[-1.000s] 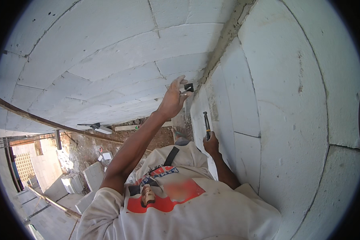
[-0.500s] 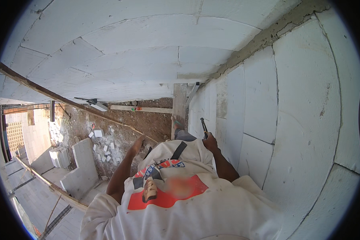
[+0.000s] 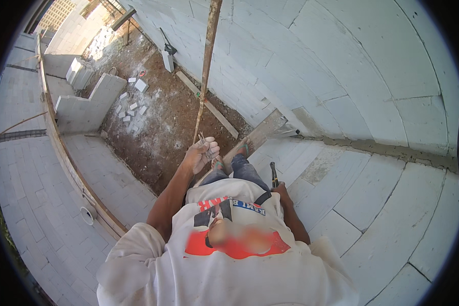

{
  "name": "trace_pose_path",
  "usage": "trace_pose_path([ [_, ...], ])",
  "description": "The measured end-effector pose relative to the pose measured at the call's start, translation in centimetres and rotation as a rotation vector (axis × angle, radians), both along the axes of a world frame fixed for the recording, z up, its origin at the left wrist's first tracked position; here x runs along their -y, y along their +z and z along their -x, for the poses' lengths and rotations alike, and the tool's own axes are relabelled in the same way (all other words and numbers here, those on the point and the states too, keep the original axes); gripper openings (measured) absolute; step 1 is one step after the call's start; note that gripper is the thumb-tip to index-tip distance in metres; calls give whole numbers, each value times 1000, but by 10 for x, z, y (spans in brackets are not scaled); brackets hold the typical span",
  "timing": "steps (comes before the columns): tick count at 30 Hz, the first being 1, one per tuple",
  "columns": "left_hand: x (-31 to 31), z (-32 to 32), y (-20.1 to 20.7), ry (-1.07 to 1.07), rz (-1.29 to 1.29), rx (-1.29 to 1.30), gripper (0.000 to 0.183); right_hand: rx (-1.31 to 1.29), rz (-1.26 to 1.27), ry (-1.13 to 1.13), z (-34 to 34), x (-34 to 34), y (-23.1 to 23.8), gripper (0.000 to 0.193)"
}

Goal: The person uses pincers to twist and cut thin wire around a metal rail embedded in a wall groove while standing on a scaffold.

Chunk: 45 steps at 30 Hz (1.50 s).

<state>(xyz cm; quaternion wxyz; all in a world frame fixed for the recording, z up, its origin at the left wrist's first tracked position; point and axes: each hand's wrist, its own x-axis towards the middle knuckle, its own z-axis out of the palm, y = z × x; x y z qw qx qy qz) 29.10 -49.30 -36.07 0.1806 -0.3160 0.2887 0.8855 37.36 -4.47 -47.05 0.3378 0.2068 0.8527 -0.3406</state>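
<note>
My left hand [image 3: 205, 154] is raised in front of me, palm turned up. Its fingers curl around several thin grey nails [image 3: 202, 139], whose ends stick out past the fingertips. Low at my right side, beside the white block wall, my right hand [image 3: 280, 190] is closed round a tool with a black and yellow handle [image 3: 274, 175]. The handle points away from me; the tool's other end is hidden by the hand. Below, my feet in sandals [image 3: 245, 149] stand on a wooden plank [image 3: 264, 127].
A long wooden pole [image 3: 207, 61] rises just beyond my left hand. White block walls [image 3: 362, 209] stand close on the right and ahead. Down on the dirt floor lie broken block pieces [image 3: 141, 85] and a board [image 3: 214, 113]. A timber beam [image 3: 61, 145] runs along the left.
My view has swung to the left and tilted. My left hand has come up, palm and nails now showing. The right hand still grips the tool at my side.
</note>
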Motion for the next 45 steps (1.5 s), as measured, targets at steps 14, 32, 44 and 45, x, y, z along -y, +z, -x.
trace_pose_path([
  [14,42,-112,35,204,109,-23,29,-262,476,324,157,198,127,20],
  [32,-110,-226,37,31,840,202,21,219,-115,1332,237,236,36,62],
  [44,-113,-315,-48,971,245,403,20,174,-451,1687,255,229,8,52],
  [45,-109,-324,-52,1022,251,464,20,174,-456,1682,248,236,14,52],
])
